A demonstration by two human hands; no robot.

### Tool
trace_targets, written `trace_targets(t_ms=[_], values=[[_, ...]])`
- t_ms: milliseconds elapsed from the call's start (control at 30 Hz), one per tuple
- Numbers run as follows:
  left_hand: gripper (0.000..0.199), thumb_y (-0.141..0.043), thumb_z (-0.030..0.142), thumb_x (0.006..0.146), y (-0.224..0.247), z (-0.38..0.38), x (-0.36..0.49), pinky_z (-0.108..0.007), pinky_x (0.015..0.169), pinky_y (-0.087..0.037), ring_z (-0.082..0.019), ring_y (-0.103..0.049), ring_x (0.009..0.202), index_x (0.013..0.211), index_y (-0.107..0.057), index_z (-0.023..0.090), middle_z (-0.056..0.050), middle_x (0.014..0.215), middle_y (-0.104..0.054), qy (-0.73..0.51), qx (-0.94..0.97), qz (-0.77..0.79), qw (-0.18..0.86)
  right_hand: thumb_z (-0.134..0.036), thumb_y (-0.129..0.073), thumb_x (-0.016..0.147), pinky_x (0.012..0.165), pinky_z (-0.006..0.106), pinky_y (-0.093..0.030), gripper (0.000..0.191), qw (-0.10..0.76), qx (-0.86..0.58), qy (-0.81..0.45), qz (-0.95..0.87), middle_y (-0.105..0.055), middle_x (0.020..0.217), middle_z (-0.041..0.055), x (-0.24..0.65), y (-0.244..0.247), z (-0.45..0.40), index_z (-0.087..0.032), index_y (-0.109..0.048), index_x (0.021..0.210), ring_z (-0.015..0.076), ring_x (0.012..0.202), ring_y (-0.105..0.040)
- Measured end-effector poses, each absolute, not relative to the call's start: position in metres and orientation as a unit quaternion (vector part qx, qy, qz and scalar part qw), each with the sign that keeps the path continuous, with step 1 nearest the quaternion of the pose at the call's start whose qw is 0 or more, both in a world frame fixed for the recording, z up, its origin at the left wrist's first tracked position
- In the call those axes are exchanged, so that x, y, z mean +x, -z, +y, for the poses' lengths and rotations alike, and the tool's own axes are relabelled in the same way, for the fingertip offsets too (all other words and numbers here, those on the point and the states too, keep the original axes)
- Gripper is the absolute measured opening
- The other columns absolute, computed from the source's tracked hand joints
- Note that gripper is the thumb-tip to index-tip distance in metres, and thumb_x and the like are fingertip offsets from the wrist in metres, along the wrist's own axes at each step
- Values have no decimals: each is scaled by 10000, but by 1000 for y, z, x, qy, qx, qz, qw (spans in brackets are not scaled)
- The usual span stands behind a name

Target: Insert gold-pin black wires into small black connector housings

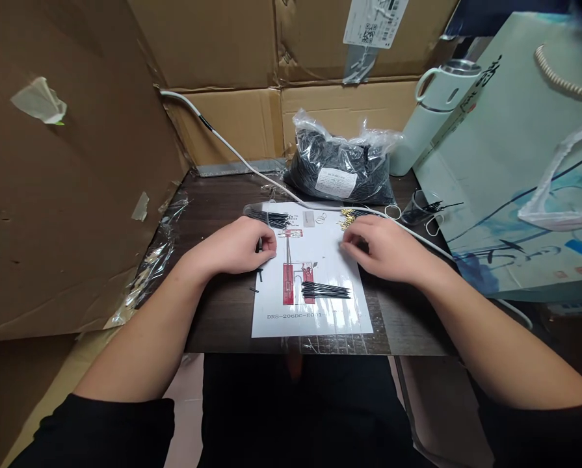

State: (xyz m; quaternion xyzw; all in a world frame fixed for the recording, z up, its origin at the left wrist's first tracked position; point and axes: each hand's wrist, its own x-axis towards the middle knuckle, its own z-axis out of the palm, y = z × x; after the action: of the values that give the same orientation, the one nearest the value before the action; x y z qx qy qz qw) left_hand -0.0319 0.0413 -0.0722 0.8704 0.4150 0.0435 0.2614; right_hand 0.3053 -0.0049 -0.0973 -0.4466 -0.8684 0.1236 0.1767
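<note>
My left hand [251, 244] rests at the left edge of a printed sheet [315, 325], its fingers curled towards the thumb. Whether anything is between them is hidden. Just beyond it lies a bundle of thin black wires [271, 218]. My right hand [383, 247] is over the sheet's right edge, fingers bent to the thumb, with nothing clearly visible in the grip. Beside its fingertips is a bunch of black wires with gold-coloured ends [346, 219]. Nearer me, a row of black wires [326, 290] lies across the printed red diagram [288, 284].
A clear bag of black pieces [342, 166] stands at the back, near a pale green flask [430, 110]. A small clear cup [415, 209] with black wires lies right, by a paper bag [525, 162]. A white cable [232, 151] crosses the table. Cardboard walls [76, 195] enclose the left and back.
</note>
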Motion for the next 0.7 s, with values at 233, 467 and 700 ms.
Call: trace_targets(t_ms=[233, 467, 700], values=[[90, -733, 245, 822, 71, 43, -33, -304, 699, -428, -184, -645, 763, 898, -761, 207, -14, 887, -762, -46, 869, 453, 194, -210, -626, 1029, 748, 386, -451, 117, 74, -563, -35, -822, -737, 1030, 134, 319, 107, 11, -169, -734, 1012, 285, 889, -679], [121, -685, 241, 853, 73, 43, -35, -312, 670, -430, -191, -667, 731, 865, -804, 228, -18, 861, -782, -23, 856, 470, 214, -187, -513, 1091, 768, 399, -443, 218, 37, -568, -18, -822, -763, 1094, 160, 313, 113, 14, -158, -722, 1038, 316, 963, -708], [195, -705, 237, 878, 77, 44, -33, -316, 765, -490, -207, -695, 847, 1020, -837, 220, -53, 1023, -804, -76, 878, 420, 215, -223, -464, 1110, 879, 446, -470, 236, 57, -532, 1, -845, -753, 1094, 193, 312, 111, 12, -147, -679, 1050, 358, 1036, -691]])
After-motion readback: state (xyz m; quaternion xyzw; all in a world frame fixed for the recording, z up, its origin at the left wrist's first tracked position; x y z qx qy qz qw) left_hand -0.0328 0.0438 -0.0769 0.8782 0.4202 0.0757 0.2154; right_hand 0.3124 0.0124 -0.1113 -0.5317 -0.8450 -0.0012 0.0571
